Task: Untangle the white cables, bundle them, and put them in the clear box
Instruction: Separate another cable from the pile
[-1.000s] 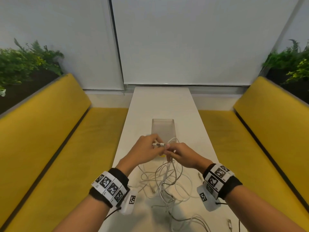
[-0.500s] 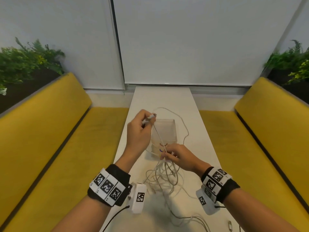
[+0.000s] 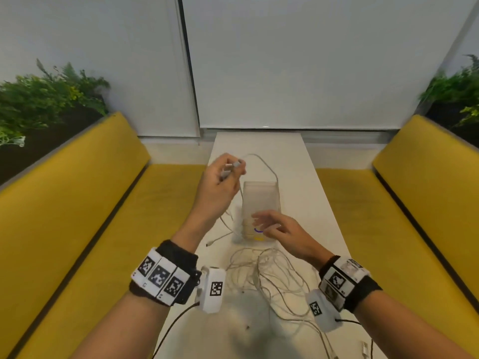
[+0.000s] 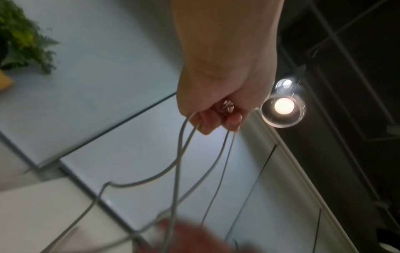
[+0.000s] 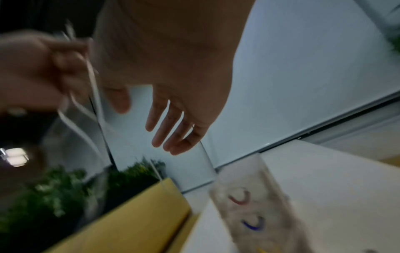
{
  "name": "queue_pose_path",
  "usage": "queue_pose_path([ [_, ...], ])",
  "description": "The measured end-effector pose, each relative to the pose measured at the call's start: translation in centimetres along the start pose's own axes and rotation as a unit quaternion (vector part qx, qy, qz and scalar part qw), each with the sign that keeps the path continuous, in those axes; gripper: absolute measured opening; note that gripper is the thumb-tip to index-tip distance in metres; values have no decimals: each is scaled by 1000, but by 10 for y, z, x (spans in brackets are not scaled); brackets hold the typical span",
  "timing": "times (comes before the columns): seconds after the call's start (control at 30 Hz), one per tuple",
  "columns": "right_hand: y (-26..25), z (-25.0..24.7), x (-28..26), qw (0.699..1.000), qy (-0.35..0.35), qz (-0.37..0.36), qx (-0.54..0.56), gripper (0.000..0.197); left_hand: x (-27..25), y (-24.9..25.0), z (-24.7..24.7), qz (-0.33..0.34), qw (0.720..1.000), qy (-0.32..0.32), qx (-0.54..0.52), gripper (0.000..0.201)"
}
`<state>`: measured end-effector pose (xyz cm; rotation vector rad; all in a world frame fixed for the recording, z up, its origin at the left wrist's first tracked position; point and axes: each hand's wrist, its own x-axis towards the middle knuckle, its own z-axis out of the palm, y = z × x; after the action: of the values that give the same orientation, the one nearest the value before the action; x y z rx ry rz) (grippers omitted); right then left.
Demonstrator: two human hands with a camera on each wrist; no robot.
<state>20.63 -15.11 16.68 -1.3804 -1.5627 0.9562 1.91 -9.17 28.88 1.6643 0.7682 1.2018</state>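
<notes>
My left hand (image 3: 228,169) is raised over the table, left of the clear box (image 3: 261,200), and pinches the plug ends of a white cable (image 3: 264,164) that arcs over the box. In the left wrist view my left hand (image 4: 216,118) has its fingers curled round cable strands (image 4: 179,162) that hang down. My right hand (image 3: 269,224) hovers above the box's near end with straight, spread fingers and holds nothing; the right wrist view shows my right hand (image 5: 171,126) empty beside the box (image 5: 255,202). A tangle of white cables (image 3: 269,275) lies on the table between my wrists.
The narrow white table (image 3: 259,143) runs away from me between two yellow benches (image 3: 64,216). Plants (image 3: 46,99) stand behind both benches. A loose plug (image 3: 208,244) lies left of the box, and a small connector (image 3: 365,349) lies near the table's front right.
My left hand rose up and to the left with the cable's ends, drawing a loop over the box. My right hand let go of the cables and opened above the box.
</notes>
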Motion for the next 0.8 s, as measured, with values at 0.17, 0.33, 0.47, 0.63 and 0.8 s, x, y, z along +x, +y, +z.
queue_pose_path([
  [0.17,-28,-19,0,967,-238,95,7,44,-21,-15,3,-34,985,-151,76,18],
  [0.33,-27,-65,-4,786,-432,356,-263,27,-19,-21,-34,-64,969,-234,53,22],
  [0.47,-6,-79,5,808,-289,340,-385,20,-19,-28,-42,-93,957,-272,41,37],
  [0.63,36,-36,32,911,-116,165,-359,28,-23,-64,-25,-245,950,-187,-42,45],
  [0.8,98,5,47,909,-135,177,-353,48,-31,-100,-17,-343,908,-147,-189,19],
])
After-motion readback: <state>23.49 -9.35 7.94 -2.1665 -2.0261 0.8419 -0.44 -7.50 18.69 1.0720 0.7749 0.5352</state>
